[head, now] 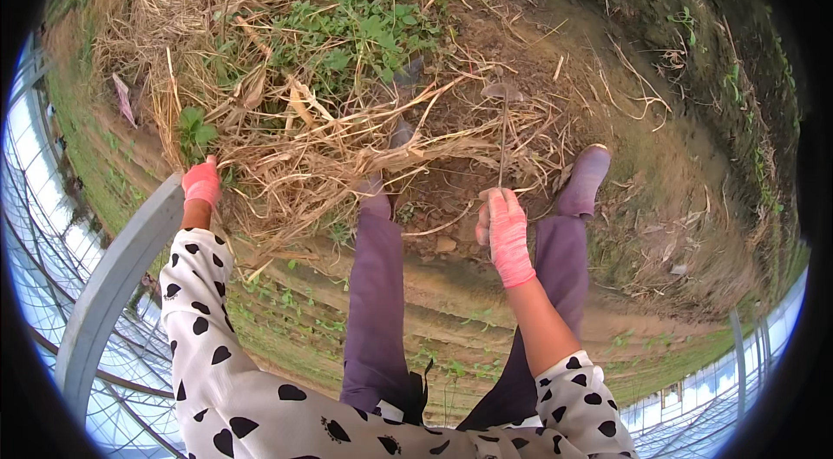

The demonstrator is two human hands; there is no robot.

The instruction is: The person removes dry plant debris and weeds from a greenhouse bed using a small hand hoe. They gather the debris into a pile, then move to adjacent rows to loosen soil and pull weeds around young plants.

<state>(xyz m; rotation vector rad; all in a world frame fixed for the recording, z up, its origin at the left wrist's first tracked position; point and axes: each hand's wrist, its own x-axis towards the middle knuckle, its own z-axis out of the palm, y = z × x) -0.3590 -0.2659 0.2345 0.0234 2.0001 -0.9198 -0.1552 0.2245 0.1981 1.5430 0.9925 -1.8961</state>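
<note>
My right hand [506, 231], in a pink-and-white knit glove, is closed around the near end of a small hoe. Its thin metal shaft [504, 140] runs away from me to a soil-coloured blade [502, 92] resting on the ground among dry stems. My left hand [202, 184], gloved alike, is beside the top of a grey post, with a leafy green plant [195, 130] just beyond it. Its fingers look curled, but whether they hold the plant or dry stalks is hidden. A heap of dry straw [312, 166] lies between my hands and partly covers one boot.
Green weeds [364, 29] grow out of the straw ahead. My other purple boot [586, 176] stands on bare soil [449, 199] at right. The grey post [117, 290] rises close by my left arm. Low rows of seedlings [293, 303] lie behind my legs, inside a framed greenhouse.
</note>
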